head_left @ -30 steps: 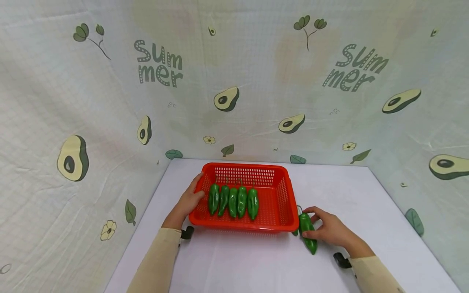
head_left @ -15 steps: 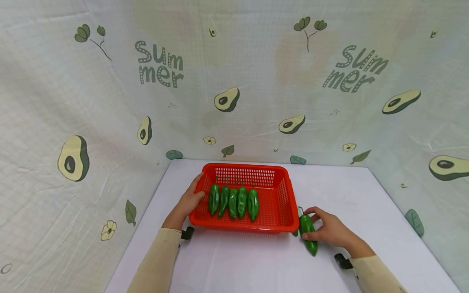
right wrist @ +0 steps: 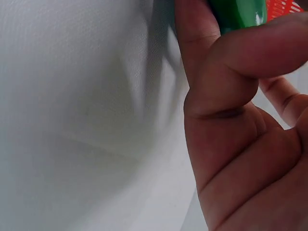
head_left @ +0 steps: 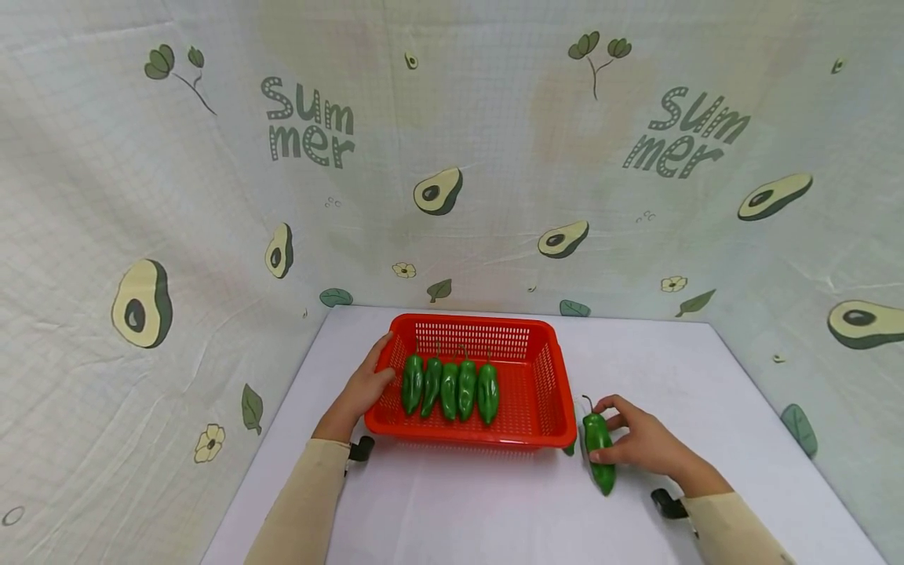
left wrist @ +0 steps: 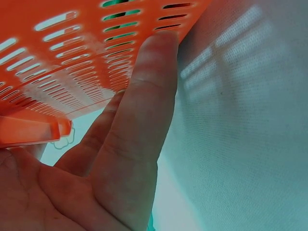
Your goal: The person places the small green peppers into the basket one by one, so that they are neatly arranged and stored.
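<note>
A red plastic basket [head_left: 473, 441] stands on the table with several green peppers [head_left: 449, 391] lying side by side inside, stems toward the back. My left hand [head_left: 362, 390] grips its left rim, thumb over the edge; in the left wrist view fingers [left wrist: 139, 110] press against the slotted outer wall [left wrist: 77, 53]. To the right of the basket, my right hand [head_left: 639, 443] holds another green pepper [head_left: 595, 431] between thumb and fingers, stem pointing away. The right wrist view shows only part of this pepper [right wrist: 243, 13] behind the thumb.
One more green pepper [head_left: 569, 449] peeks out beside the basket's front right corner, mostly hidden by it. A pale cloth printed with avocados [head_left: 438, 191] walls off the back and both sides of the white table [head_left: 466, 510].
My right hand has shifted slightly to the right with its pepper, widening the gap to the basket. The left hand and the basket have stayed put.
</note>
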A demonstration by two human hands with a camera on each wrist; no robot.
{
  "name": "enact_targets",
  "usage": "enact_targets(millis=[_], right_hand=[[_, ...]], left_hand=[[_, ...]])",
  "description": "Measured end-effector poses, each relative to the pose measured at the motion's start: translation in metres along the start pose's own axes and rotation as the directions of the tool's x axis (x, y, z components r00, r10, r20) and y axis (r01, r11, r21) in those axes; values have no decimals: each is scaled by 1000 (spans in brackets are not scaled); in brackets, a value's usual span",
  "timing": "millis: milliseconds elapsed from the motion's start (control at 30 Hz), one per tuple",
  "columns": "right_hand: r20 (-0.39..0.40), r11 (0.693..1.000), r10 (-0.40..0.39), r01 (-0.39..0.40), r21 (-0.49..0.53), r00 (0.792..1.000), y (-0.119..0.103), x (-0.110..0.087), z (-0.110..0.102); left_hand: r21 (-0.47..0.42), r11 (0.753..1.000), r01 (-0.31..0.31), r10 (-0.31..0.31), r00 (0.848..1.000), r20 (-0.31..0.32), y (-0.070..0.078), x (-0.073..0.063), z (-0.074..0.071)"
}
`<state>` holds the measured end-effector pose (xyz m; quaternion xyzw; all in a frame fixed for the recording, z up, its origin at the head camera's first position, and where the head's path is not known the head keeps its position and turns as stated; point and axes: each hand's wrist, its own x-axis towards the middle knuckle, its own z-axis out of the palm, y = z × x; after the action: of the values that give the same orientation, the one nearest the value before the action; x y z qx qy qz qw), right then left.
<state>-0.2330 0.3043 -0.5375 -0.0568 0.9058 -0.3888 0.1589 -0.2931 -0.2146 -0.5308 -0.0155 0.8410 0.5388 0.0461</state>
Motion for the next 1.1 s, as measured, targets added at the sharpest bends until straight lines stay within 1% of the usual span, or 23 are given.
enact_targets(millis=[167, 367, 533, 767, 1100], right_hand=[[19, 1000, -9, 9, 8, 1000, 0, -2, -5], [26, 1000, -10, 10, -9, 1000, 2, -5, -10], [41, 1000, -25, 25, -5, 999, -2, -5, -17], [18, 999, -45, 45, -19, 999, -7, -2, -28], [30, 995, -90, 91, -30, 995, -20, 5, -45]], left_hand=[[2, 1000, 0, 0, 1000, 1, 0, 0, 1], [-8, 1000, 5, -5, 1000, 1, -2, 0, 3], [0, 1000, 8, -8, 1000, -6, -2, 0, 2], [-3, 1000, 19, -19, 1000, -6, -1, 0, 0], [-10, 999, 34, -34, 999, 2, 1, -2, 1]])
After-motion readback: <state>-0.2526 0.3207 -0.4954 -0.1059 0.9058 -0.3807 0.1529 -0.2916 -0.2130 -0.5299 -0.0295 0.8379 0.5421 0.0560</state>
